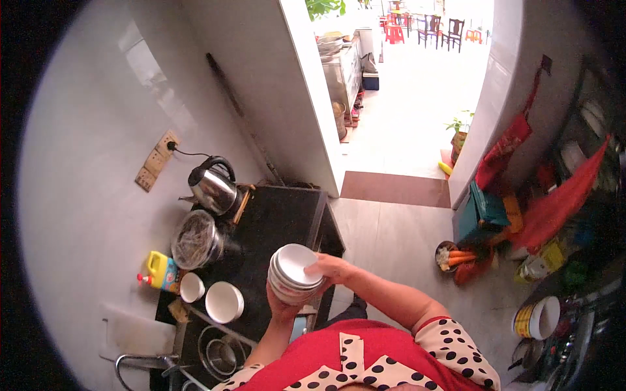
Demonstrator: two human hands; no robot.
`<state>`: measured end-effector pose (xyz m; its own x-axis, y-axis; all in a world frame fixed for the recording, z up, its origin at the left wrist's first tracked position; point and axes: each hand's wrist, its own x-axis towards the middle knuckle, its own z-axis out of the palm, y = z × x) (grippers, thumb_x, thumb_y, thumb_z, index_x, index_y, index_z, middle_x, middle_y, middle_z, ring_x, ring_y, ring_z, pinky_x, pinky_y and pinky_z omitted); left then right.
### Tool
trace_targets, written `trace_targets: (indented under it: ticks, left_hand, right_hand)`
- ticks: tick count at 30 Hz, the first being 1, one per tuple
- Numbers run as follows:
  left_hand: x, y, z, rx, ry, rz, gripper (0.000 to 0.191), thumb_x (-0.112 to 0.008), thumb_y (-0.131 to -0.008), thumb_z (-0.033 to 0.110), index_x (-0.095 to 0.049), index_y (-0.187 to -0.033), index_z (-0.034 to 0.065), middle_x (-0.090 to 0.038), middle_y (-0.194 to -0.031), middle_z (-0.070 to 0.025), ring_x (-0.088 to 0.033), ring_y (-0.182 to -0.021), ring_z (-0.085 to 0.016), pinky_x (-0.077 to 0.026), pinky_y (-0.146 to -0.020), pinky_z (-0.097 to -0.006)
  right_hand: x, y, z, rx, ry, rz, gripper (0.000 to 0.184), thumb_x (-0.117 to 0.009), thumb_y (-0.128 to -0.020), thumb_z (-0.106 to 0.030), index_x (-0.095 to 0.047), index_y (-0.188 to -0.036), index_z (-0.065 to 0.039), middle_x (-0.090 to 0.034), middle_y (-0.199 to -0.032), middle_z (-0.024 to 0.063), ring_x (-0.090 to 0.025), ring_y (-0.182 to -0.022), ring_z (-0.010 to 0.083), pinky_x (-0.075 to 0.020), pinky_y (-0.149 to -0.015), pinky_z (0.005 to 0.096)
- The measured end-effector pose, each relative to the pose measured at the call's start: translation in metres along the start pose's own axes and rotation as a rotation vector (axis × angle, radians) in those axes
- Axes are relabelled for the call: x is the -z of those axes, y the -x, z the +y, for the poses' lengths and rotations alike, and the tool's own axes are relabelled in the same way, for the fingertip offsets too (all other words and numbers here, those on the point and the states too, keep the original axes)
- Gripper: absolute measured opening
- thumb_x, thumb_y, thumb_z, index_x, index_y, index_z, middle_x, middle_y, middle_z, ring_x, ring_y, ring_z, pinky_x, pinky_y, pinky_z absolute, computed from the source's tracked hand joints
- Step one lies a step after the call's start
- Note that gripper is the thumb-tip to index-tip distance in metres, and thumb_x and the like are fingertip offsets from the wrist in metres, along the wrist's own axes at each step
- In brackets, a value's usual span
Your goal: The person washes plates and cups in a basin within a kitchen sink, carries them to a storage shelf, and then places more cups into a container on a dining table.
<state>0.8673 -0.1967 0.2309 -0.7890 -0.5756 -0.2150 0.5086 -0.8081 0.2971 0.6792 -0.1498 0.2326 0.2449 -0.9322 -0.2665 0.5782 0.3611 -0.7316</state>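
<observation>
A stack of several white bowls (297, 266) is held in front of my chest, over the edge of the black counter (288, 210). My left hand (282, 300) supports the stack from below and on its left side. My right hand (326, 270) grips its right side, with the thumb over the rim of the top bowl. To the left on the counter stand a larger white bowl (224, 302) and some small white bowls (192, 287), stacked together.
A steel electric kettle (213, 189), a film-covered metal bowl (195, 240) and a yellow jug (161, 270) stand along the wall. The sink faucet (142, 359) is at lower left. Carrots (462, 257) and a white bucket (544, 317) are at right; a doorway lies ahead.
</observation>
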Motion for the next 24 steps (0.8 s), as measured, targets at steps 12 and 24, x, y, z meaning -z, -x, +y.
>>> trace_targets:
  ticks: [12, 24]
  left_hand:
    - [-0.123, -0.374, -0.055, 0.25, -0.021, -0.225, 0.055, -0.041, -0.091, 0.045, -0.039, -0.132, 0.0085, -0.041, -0.134, -0.0148, -0.042, -0.122, -0.032, -0.035, -0.102, -0.0499]
    - [-0.146, -0.721, -0.112, 0.279, -0.11, -0.314, 0.065, -0.037, -0.091, 0.05, -0.02, -0.139, 0.0092, -0.027, -0.138, -0.0172, -0.03, -0.128, -0.037, -0.029, -0.104, -0.0555]
  right_hand:
    - [0.22, -0.012, -0.262, 0.034, 0.302, 0.462, 0.065, -0.057, -0.075, -0.027, -0.036, -0.135, -0.016, -0.051, -0.119, 0.0083, -0.053, -0.103, 0.0259, -0.056, -0.062, 0.0413]
    - [0.479, -0.066, -0.506, -0.034, 0.306, 0.274, 0.062, -0.055, -0.084, -0.039, -0.031, -0.137, -0.019, -0.048, -0.124, 0.0084, -0.052, -0.105, 0.0263, -0.0538, -0.07, 0.043]
